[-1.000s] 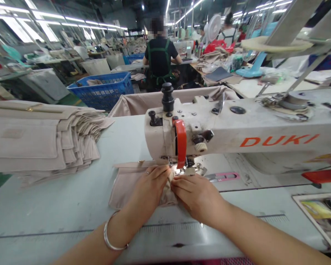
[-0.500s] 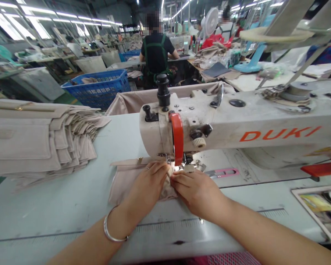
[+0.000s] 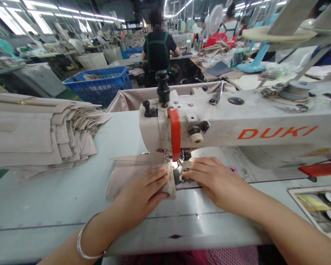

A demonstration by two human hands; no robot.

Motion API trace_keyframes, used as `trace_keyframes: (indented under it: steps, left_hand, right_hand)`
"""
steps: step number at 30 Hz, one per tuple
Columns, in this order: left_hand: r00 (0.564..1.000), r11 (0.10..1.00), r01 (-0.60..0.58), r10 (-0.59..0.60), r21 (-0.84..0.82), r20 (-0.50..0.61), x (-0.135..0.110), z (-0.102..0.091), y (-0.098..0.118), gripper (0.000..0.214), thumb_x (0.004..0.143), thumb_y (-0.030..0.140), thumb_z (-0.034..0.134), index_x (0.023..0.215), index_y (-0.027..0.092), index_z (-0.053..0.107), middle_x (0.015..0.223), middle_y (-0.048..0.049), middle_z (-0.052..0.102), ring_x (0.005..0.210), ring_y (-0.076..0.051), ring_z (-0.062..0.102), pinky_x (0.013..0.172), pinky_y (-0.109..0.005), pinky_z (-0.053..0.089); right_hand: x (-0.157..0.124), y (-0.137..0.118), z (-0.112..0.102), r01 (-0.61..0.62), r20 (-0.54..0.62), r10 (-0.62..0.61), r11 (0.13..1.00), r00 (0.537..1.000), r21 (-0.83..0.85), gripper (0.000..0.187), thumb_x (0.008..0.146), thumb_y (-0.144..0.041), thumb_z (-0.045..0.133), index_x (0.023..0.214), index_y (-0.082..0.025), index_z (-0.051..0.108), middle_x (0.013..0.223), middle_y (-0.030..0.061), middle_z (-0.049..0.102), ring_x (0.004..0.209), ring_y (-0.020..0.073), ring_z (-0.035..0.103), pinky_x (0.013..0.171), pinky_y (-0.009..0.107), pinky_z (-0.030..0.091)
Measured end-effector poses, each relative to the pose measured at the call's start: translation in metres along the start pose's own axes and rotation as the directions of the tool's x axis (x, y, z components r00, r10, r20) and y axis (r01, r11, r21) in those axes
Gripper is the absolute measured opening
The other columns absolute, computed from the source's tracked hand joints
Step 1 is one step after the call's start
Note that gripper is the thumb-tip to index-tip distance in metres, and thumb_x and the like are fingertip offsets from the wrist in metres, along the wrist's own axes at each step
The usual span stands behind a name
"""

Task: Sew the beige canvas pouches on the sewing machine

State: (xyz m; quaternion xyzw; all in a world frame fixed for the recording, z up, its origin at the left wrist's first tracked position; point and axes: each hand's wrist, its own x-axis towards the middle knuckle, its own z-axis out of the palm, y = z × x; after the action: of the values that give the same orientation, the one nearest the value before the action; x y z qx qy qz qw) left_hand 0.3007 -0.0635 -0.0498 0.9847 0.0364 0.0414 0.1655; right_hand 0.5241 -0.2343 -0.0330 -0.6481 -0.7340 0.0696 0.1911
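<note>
Under the needle area of the sewing machine (image 3: pixel 237 117) lies a folded beige fabric piece (image 3: pixel 132 173), with a strip along its far edge and a bit of gold hardware. Flat on its right part rests my left hand (image 3: pixel 143 191), fingers stretched out and thumb apart near the fabric's front edge. My right hand (image 3: pixel 209 178) is right of the fabric, fingers bent and closed around a small pale metal guide block (image 3: pixel 187 166) beside the presser foot. Its thumb is partly hidden. The red guard (image 3: pixel 175 134) hangs just above. Behind my right hand, pink thread snips (image 3: pixel 232 169) are mostly covered.
A tall stack of beige fabric pieces (image 3: pixel 44 132) lies on the table's left. Beyond are a blue basket (image 3: pixel 99 86) and a co-worker (image 3: pixel 158 51). A tray with bobbins (image 3: pixel 317 209) sits at right, and a ruler scale (image 3: pixel 44 225) runs along the front.
My hands have moved apart. The right one has let go of the fabric's edge and shifted right to the guide block; the left now lies flat. The fabric's right edge has moved slightly left.
</note>
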Motion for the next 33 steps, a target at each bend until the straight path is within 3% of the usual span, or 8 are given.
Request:
trace_keyframes:
  steps: [3,6,10,13,16,21,27,33]
  left_hand:
    - [0.996,0.999,0.034,-0.033,0.006,-0.078,0.002,0.003,0.007,0.046,0.093,0.015,0.048,0.139,0.019,0.049,0.144,-0.0079,0.052,0.132,-0.023,0.049,0.112,-0.046,0.043]
    - [0.984,0.994,0.087,-0.076,0.064,-0.158,0.008,0.005,0.012,0.045,0.088,0.015,0.055,0.133,0.02,0.055,0.133,-0.0093,0.058,0.121,-0.028,0.054,0.105,-0.051,0.048]
    - [0.963,0.993,0.001,0.031,0.117,-0.269,0.013,0.006,0.014,0.037,0.094,0.012,0.047,0.13,0.018,0.056,0.131,-0.01,0.059,0.123,-0.024,0.054,0.106,-0.044,0.049]
    - [0.975,0.964,-0.113,0.154,0.242,-0.158,0.012,0.007,0.016,0.041,0.094,0.005,0.044,0.134,0.01,0.051,0.136,-0.0116,0.056,0.132,-0.022,0.047,0.113,-0.038,0.043]
    - [0.986,0.945,-0.148,0.164,0.293,-0.032,0.009,0.011,0.018,0.047,0.092,0.003,0.046,0.138,0.008,0.046,0.141,-0.013,0.052,0.134,-0.024,0.045,0.116,-0.039,0.039]
    - [0.984,0.945,-0.173,0.176,0.278,0.015,0.011,0.012,0.011,0.048,0.093,0.005,0.043,0.14,0.009,0.043,0.14,-0.0123,0.052,0.133,-0.023,0.046,0.115,-0.039,0.041]
    - [0.974,0.915,-0.219,0.226,0.339,0.018,0.021,0.011,-0.002,0.041,0.093,0.006,0.047,0.134,0.009,0.048,0.136,-0.0112,0.055,0.129,-0.024,0.049,0.116,-0.039,0.039]
    - [0.956,0.937,-0.244,0.275,0.249,-0.099,0.016,0.01,-0.003,0.03,0.096,0.011,0.048,0.126,0.01,0.055,0.124,-0.011,0.061,0.118,-0.022,0.055,0.108,-0.039,0.045]
  right_hand:
    - [0.009,0.011,0.013,-0.157,-0.099,0.148,0.984,0.984,-0.084,0.018,0.087,-0.013,0.063,0.103,-0.019,0.064,0.103,0.0077,0.065,0.101,0.0251,0.057,0.086,0.039,0.048]
    - [0.021,0.009,0.031,-0.286,-0.256,0.247,0.95,0.935,-0.128,0.009,0.09,-0.023,0.064,0.094,-0.015,0.062,0.093,0.0102,0.063,0.087,0.0244,0.058,0.072,0.035,0.049]
    - [0.016,-0.008,0.038,0.035,-0.214,-0.041,0.999,0.976,-0.03,0.012,0.096,-0.021,0.053,0.093,-0.018,0.064,0.092,0.0075,0.064,0.088,0.0211,0.058,0.075,0.034,0.049]
    - [0.006,-0.017,0.035,0.213,-0.113,-0.203,0.974,0.973,0.082,0.015,0.096,-0.018,0.052,0.102,-0.02,0.065,0.097,0.0053,0.067,0.095,0.0195,0.06,0.084,0.035,0.049]
    - [0.003,-0.02,0.034,0.212,-0.096,-0.204,0.973,0.974,0.092,0.013,0.095,-0.018,0.054,0.1,-0.02,0.066,0.096,0.005,0.069,0.099,0.0205,0.061,0.086,0.037,0.05]
    - [0.007,-0.022,0.036,0.189,-0.104,-0.18,0.979,0.978,0.078,0.013,0.094,-0.017,0.055,0.097,-0.02,0.067,0.095,0.0049,0.07,0.1,0.0203,0.062,0.086,0.038,0.051]
    - [0.012,-0.023,0.037,0.169,-0.099,-0.164,0.985,0.981,0.046,0.019,0.095,-0.018,0.053,0.108,-0.019,0.067,0.097,0.0063,0.07,0.102,0.0222,0.062,0.089,0.039,0.051]
    - [0.01,-0.021,0.038,0.213,-0.145,-0.204,0.976,0.968,0.045,0.018,0.097,-0.018,0.051,0.107,-0.02,0.067,0.096,0.0059,0.071,0.099,0.0207,0.063,0.086,0.038,0.051]
